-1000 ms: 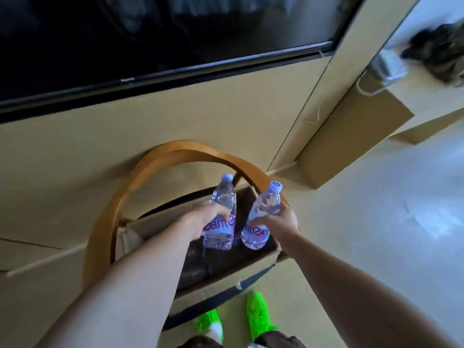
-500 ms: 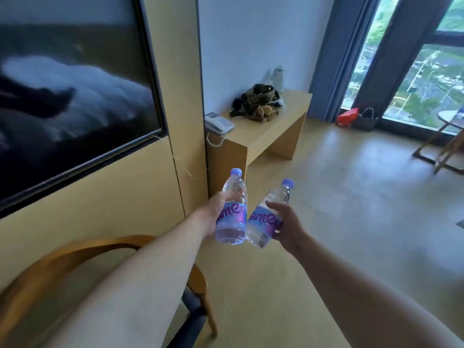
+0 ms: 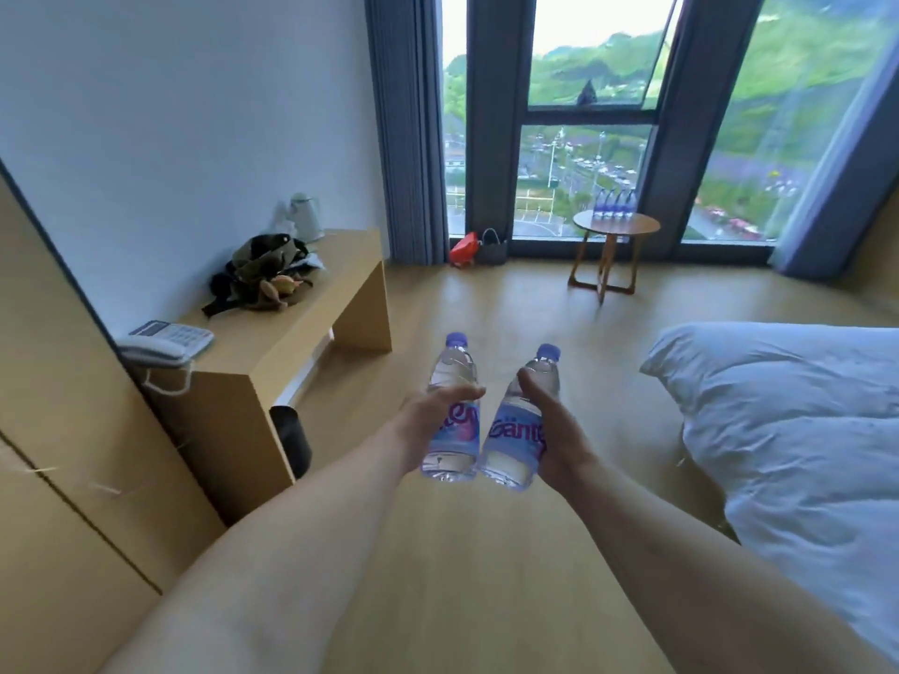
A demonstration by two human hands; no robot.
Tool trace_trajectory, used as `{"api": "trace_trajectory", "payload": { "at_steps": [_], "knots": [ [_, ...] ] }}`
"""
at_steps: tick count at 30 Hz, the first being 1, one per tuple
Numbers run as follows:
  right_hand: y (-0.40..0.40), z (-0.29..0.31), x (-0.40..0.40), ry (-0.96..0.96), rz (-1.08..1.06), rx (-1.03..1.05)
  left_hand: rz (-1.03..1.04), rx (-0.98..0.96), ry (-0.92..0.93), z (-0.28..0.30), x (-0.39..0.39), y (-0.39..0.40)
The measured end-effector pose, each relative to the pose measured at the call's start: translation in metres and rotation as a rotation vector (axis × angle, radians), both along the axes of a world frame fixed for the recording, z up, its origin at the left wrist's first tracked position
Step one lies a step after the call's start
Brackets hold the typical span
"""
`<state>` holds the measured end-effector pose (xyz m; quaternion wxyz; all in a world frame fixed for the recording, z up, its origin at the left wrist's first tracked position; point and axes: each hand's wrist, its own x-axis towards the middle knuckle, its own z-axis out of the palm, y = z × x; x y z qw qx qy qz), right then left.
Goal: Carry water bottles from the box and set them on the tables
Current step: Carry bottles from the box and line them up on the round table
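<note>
The box and chair seen a second ago have dropped out of view; the person now faces the room. The left hand (image 3: 428, 420) has its grip wrapped round one water bottle (image 3: 452, 425), the right hand (image 3: 554, 430) round a second bottle (image 3: 518, 440), both held over the floor, bases nearly touching. Left, a wooden desk (image 3: 311, 328) carries a telephone (image 3: 165, 345). Far off, the round tabletop (image 3: 647, 225) already bears a row of bottles (image 3: 615, 204), probably this pair's destination

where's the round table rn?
Head view, far upper right: the round table stands by the window, across the floor beyond the bed. A row of water bottles already stands on it.
</note>
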<state>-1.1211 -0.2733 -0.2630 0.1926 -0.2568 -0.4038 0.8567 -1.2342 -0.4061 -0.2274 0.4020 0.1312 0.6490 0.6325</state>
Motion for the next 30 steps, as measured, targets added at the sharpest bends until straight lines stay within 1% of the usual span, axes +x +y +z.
{"api": "trace_trajectory", "payload": {
  "at_steps": [3,7,12,18,25,30],
  "knots": [
    [0.048,-0.002,-0.003,-0.028,-0.06,0.046,-0.077,-0.019,0.028,-0.002,-0.011,0.058],
    [0.116,-0.008,-0.025,-0.078,-0.151,0.086,-0.151,-0.024,0.061,-0.01,-0.046,0.14],
    [0.207,-0.002,-0.075,-0.15,-0.263,0.184,-0.231,0.016,0.046,-0.018,-0.109,0.251],
    [0.309,0.018,-0.139,-0.16,-0.376,0.227,-0.32,-0.011,0.046,-0.008,-0.185,0.375],
    [0.423,0.013,-0.205,-0.222,-0.408,0.2,-0.39,-0.031,0.037,-0.015,-0.256,0.491],
    [0.523,0.001,-0.261,-0.23,-0.374,0.203,-0.4,-0.044,0.08,-0.029,-0.312,0.588]
  ]
}}
